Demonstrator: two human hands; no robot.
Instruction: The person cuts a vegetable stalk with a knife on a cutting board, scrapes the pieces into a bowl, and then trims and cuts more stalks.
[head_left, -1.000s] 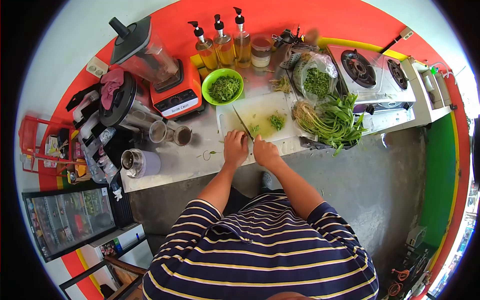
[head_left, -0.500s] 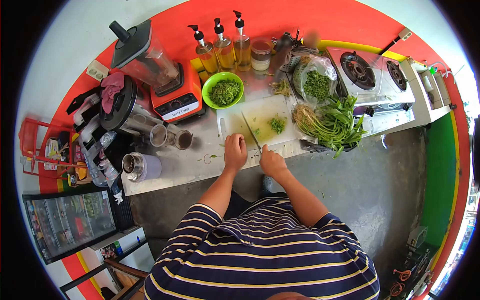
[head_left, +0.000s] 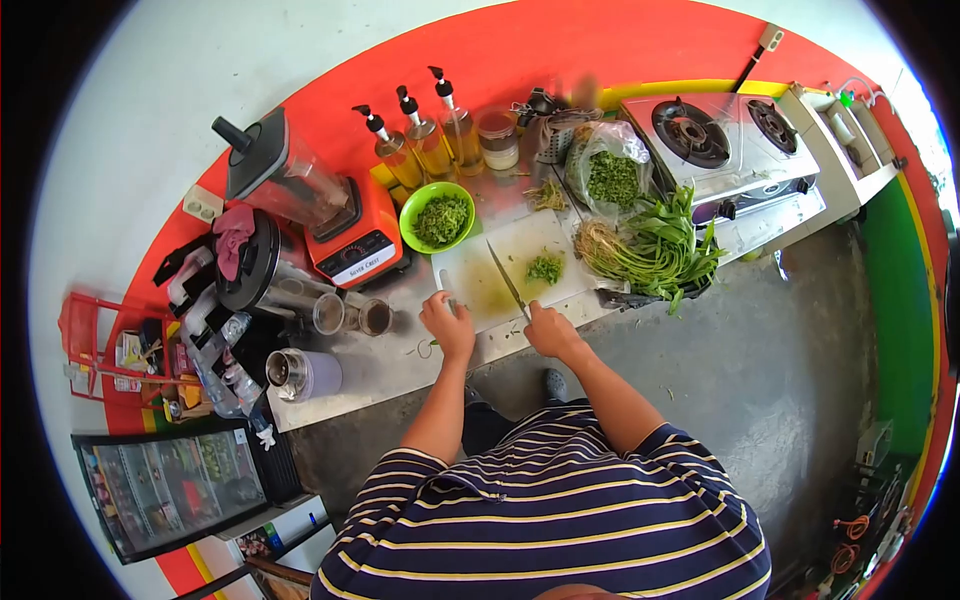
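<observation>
My right hand (head_left: 547,328) is wrapped round the handle of a knife (head_left: 505,274), whose blade slants up and left over the white cutting board (head_left: 462,268). Chopped greens (head_left: 545,267) lie on the board to the right of the blade. At the board's lower left edge is my left hand (head_left: 447,322), fingers curled; whatever they hold is too small to name. Behind the board, a green bowl (head_left: 413,205) contains chopped greens. Long leafy greens with roots (head_left: 655,250) lie right of the board, below a plastic bag of cut greens (head_left: 613,178).
An orange blender (head_left: 355,245), pump bottles (head_left: 430,147) and glass cups (head_left: 376,317) stand at the left and back of the counter. A metal flask (head_left: 305,374) is near its left front edge. A gas stove (head_left: 745,170) stands at the right.
The camera view has shifted and tilted. My left hand has moved left, away from the blade, to the board's lower left edge. My right hand still holds the knife.
</observation>
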